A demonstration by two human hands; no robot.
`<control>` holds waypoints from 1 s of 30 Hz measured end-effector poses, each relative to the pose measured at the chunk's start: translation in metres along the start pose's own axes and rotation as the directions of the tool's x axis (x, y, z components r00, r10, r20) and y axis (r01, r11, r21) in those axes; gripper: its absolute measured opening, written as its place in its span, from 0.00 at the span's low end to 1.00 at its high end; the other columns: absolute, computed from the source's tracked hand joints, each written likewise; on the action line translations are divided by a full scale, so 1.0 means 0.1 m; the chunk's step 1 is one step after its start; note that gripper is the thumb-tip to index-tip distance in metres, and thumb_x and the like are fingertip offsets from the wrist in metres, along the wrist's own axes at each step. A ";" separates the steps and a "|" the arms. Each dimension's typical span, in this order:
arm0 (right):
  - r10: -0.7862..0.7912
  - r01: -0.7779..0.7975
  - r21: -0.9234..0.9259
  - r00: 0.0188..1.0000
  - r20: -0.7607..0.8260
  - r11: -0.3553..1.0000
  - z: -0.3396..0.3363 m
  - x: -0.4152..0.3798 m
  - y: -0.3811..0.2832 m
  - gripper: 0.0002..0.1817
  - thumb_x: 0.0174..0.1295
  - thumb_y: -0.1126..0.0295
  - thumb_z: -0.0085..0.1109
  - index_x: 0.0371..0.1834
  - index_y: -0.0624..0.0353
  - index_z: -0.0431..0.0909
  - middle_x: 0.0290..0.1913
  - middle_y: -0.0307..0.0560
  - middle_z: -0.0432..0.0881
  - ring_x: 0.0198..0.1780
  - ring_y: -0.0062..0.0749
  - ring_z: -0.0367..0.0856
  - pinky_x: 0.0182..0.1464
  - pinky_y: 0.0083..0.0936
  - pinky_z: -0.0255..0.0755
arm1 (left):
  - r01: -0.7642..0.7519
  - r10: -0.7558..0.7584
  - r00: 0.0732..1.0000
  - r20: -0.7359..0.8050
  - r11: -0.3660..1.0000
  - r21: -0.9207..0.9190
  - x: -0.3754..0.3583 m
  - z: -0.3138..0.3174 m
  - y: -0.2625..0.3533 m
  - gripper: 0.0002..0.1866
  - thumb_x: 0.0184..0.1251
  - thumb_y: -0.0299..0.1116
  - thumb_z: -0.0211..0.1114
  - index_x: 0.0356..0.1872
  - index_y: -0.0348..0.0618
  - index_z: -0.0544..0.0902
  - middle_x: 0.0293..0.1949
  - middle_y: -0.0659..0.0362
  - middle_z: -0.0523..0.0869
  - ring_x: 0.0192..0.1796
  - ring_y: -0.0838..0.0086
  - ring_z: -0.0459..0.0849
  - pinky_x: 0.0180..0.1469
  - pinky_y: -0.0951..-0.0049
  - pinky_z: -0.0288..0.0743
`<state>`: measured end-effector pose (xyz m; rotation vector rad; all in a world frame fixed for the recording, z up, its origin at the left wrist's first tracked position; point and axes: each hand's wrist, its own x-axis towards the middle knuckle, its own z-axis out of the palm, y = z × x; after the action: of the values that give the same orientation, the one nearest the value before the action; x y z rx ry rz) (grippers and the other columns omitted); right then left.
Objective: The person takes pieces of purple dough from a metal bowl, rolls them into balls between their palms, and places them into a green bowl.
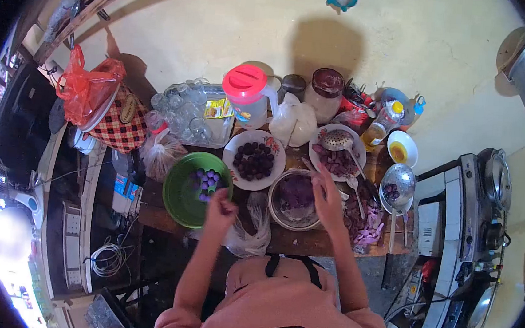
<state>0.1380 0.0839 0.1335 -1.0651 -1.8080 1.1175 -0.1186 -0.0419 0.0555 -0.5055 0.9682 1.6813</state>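
Observation:
My left hand (222,206) is curled beside the right rim of a green basin (175,209); whatever its fingers may hold is hidden. Small purple balls (207,181) lie together inside that basin. With fingers stretched out, my right hand (328,197) is over the right edge of a bowl (276,213). Purple dough (296,191) fills part of this bowl, with whitish flour or paste near it. Between and behind my hands stands a flowered plate (229,155) of dark purple balls (253,161).
Behind are a pink-lidded pitcher (247,98), a tray of glasses (189,112), a jar (324,98) and an oil bottle (381,125). To the right are a plate of purple chunks (336,163), purple peelings (368,231) and a strainer (400,178). A plastic bag (254,234) lies in front.

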 end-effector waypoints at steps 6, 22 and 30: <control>0.301 -0.235 -0.253 0.916 0.267 0.939 -0.09 -0.08 0.77 0.17 0.61 0.65 0.54 0.53 0.56 0.72 0.47 0.58 0.77 0.50 0.47 0.76 0.52 0.35 0.68 | -0.194 0.099 0.966 -0.238 0.887 -0.419 0.50 -1.08 0.97 0.09 0.61 0.31 0.57 0.39 0.37 0.73 0.34 0.54 0.78 0.35 0.65 0.80 0.37 0.67 0.77; -0.209 0.374 -0.639 0.924 0.321 0.672 0.40 -0.15 0.67 0.31 0.49 0.68 0.63 0.58 0.62 0.65 0.58 0.56 0.67 0.62 0.48 0.63 0.65 0.39 0.56 | -0.403 0.222 0.915 0.337 0.536 0.742 -0.27 0.11 -0.47 0.28 0.62 0.37 0.60 0.62 0.39 0.63 0.55 0.50 0.74 0.51 0.61 0.78 0.48 0.63 0.75; -0.127 0.526 -0.721 0.837 0.532 0.451 0.46 -0.20 0.89 0.33 0.55 0.67 0.54 0.64 0.69 0.58 0.65 0.59 0.61 0.69 0.46 0.55 0.69 0.42 0.48 | -0.208 0.042 0.977 0.210 0.419 0.884 -0.11 0.32 -1.04 0.30 0.65 0.31 0.57 0.66 0.39 0.58 0.54 0.44 0.75 0.47 0.65 0.81 0.41 0.72 0.78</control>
<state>0.1283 0.0757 0.0324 -0.9008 -2.9092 0.0921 -0.0134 -0.0129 0.0462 0.4610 1.6442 1.0256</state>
